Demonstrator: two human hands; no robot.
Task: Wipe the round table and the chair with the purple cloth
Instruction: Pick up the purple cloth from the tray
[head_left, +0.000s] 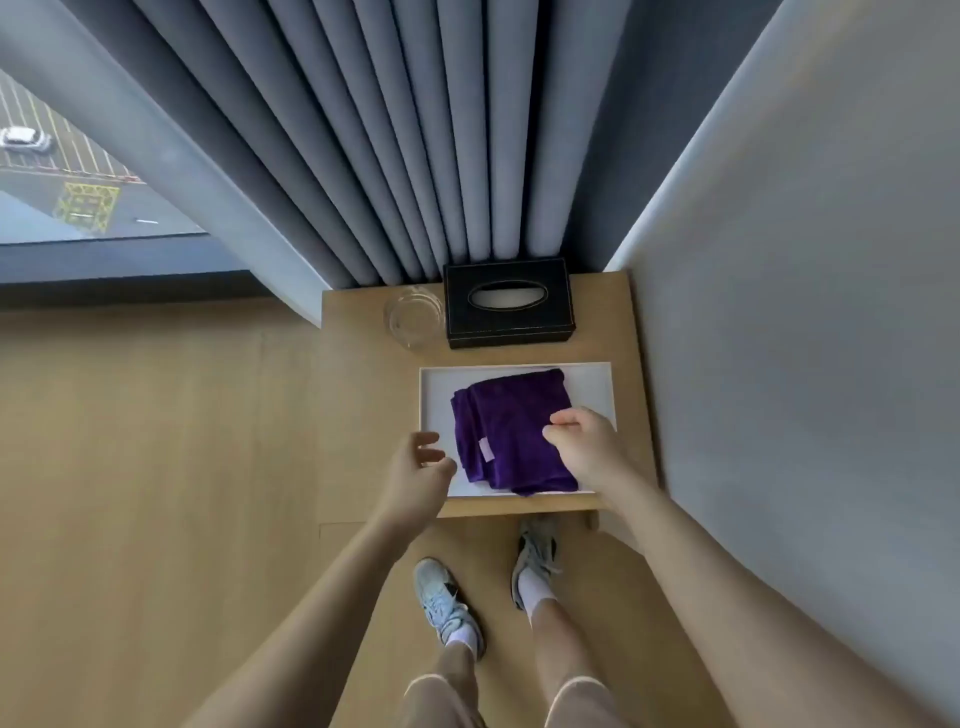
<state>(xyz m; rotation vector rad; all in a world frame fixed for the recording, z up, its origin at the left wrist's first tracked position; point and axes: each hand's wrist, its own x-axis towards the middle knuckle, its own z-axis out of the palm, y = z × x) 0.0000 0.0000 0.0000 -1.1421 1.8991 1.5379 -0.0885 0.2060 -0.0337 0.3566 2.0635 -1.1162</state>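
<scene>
Lying folded in a white tray (592, 382) on the wooden surface (363, 415): cloth (511, 426), purple, soft and limp, likely light (a pale label shows near its left fold).

Head view. Right hand (587, 447) over the cloth's right edge, fingers curled; contact cannot be told. Left hand (415, 467) loosely spread beside the tray's left rim, holding nothing. Best taken by bunching the folded layers together, lest they fall open.
</scene>
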